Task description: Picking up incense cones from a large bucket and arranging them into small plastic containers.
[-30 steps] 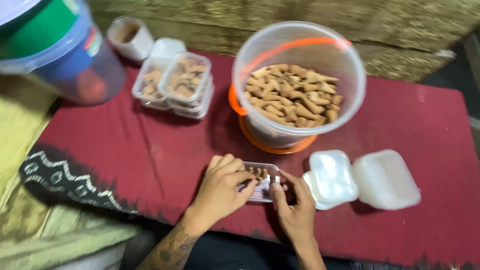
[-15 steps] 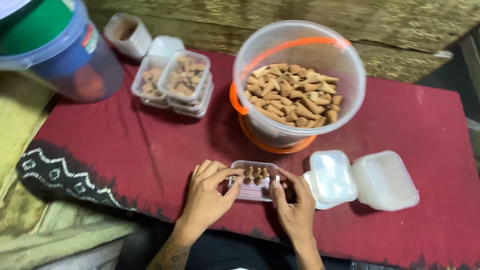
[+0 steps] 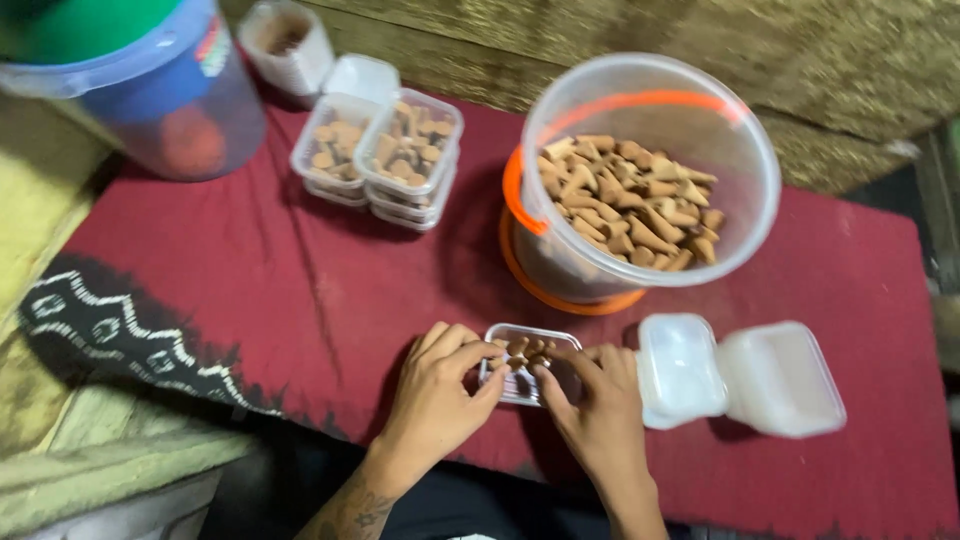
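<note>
A small clear plastic box [image 3: 527, 340] lies on the red cloth [image 3: 300, 290] near the front edge, with a few brown cone-shaped pieces [image 3: 528, 348] in it. My left hand [image 3: 440, 390] grips the box's left side. My right hand [image 3: 600, 405] rests at its right side, fingertips on the cones inside. Just behind stands a clear bucket [image 3: 640, 170] with an orange handle, holding several of the same brown cones.
Two empty white-lidded boxes [image 3: 740, 375] lie to the right of my hands. Filled clear boxes [image 3: 385, 160] are stacked at the back left, by a small white tub [image 3: 285, 40] and a large blue-and-green container [image 3: 130, 80]. A straw mat [image 3: 800, 60] lies behind.
My right hand's fingers have moved from the box's right edge onto the cones inside. The view has shifted, so everything sits slightly further right and lower.
</note>
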